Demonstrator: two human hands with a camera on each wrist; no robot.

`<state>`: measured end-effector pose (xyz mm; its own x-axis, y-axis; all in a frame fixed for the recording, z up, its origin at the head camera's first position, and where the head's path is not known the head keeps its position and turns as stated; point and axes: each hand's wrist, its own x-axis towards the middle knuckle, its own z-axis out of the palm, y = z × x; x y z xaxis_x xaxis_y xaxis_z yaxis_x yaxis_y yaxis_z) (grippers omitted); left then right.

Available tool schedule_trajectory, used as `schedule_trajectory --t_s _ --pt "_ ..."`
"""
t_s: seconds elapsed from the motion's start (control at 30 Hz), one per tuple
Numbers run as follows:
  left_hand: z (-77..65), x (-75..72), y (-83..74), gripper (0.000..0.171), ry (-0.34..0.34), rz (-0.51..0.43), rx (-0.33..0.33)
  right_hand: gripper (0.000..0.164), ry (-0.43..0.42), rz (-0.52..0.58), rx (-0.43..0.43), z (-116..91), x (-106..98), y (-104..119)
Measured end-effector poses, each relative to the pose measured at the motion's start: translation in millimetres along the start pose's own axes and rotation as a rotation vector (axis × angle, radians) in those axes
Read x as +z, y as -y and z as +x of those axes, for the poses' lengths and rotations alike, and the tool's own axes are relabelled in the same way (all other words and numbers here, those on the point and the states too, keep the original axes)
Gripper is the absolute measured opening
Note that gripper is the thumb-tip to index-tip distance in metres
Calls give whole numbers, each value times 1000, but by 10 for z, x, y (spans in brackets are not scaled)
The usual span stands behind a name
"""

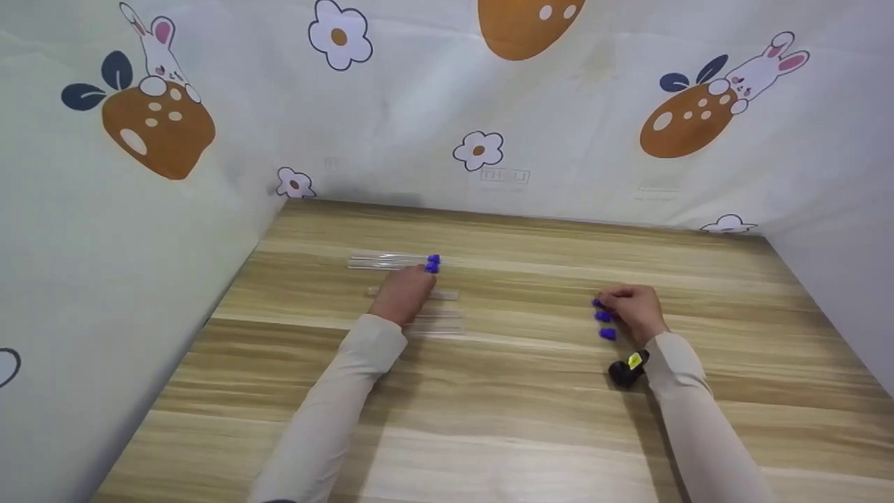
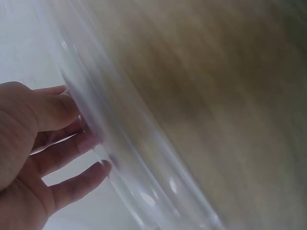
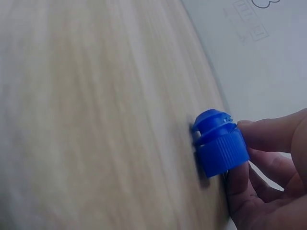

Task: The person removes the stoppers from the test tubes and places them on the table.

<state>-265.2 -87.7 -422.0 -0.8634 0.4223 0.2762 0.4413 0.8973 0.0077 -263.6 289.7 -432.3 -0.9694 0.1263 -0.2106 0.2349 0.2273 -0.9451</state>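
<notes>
In the head view my left hand (image 1: 405,293) reaches down over clear plastic tubes, its fingertips right by two blue caps (image 1: 434,258) at the right ends of the far tubes (image 1: 380,260). Thumb and fingers pinch at the side of a clear tube (image 2: 103,96) in the left wrist view, their tips partly hidden behind it. At the right, my right hand (image 1: 634,307) pinches a ribbed blue cap (image 3: 223,151) between thumb and fingers, close over the table. Two more blue caps (image 1: 605,325) lie in a row just nearer to me.
More clear tubes (image 1: 443,323) lie flat beside and below my left wrist. A black wrist device with a yellow label (image 1: 628,370) sits at the right cuff. The wood-grain table (image 1: 503,419) meets a patterned sheet (image 1: 412,140) at the back and sides.
</notes>
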Motion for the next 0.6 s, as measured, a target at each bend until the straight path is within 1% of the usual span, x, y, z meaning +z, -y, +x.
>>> schedule_trajectory --t_s 0.1,0.2,0.33,0.5,0.6 --pt "-2 -18 -9 13 25 7 -5 32 9 21 18 -9 0 5" --pt "-7 -27 -15 12 38 2 -3 30 11 49 54 -26 12 16" --pt "-7 -33 -23 10 57 -9 -6 29 5 49 77 -32 21 19" --pt "3 -47 -33 9 108 -4 -39 32 -2 18 68 -31 20 23" --pt "3 -51 -34 8 129 6 -39 34 -3 1 60 -35 20 28"
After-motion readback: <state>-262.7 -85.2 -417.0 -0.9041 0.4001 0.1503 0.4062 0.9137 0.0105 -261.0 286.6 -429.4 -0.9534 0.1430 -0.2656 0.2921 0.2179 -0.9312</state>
